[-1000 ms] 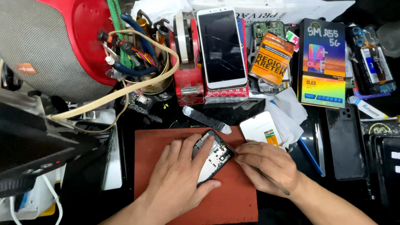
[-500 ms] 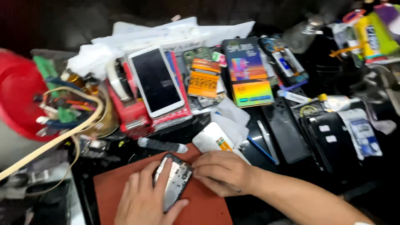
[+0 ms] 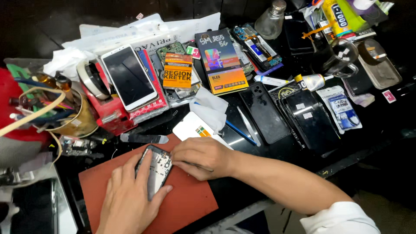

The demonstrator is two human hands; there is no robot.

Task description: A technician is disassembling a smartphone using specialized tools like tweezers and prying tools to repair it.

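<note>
Bare hands (image 3: 130, 197), white sleeve (image 3: 342, 219)

A white-framed smartphone (image 3: 128, 78) leans on a red tape dispenser (image 3: 108, 113). Beside it sit an orange card (image 3: 177, 70) and a dark box (image 3: 221, 62). A glass bottle (image 3: 271, 21) stands behind.

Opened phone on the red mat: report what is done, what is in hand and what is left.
Done: the opened phone lies on the red mat with its back cover off and internal parts exposed. In hand: the left hand steadies it while the right hand works at its upper edge; any tool there is hidden. Left: it is not closed up; a dark back cover lies apart on the table.
</note>
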